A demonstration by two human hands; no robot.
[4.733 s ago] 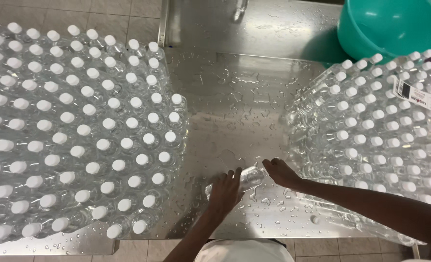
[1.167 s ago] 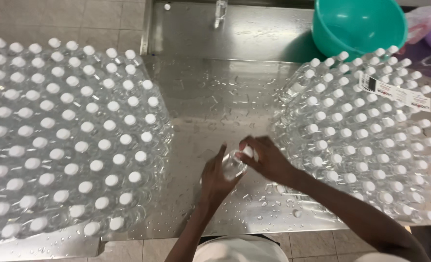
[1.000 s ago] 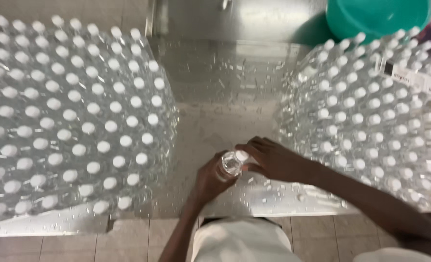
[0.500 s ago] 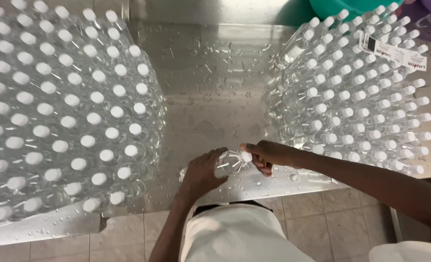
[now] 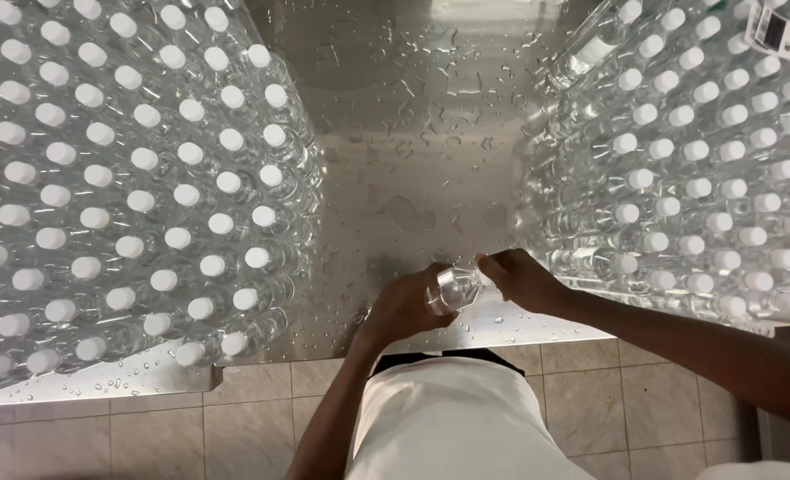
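Observation:
Both of my hands hold one small clear bottle tilted on its side over the front edge of the wet steel counter. My left hand grips the bottle's body from the left. My right hand pinches its neck end, covering the cap. A large block of upright clear bottles with white caps fills the counter to my left. A second block of the same white-capped bottles stands on the right, close to my right hand.
Water drops cover the steel strip between the two bottle blocks. The counter's front edge runs just below my hands, with a beige tiled floor beneath. A white printed label lies on the right block's far corner.
The view has shifted closer and downward, so the sink and green bowl left the frame. My hands brought the bottle from the counter up between them and keep gripping it at the front edge.

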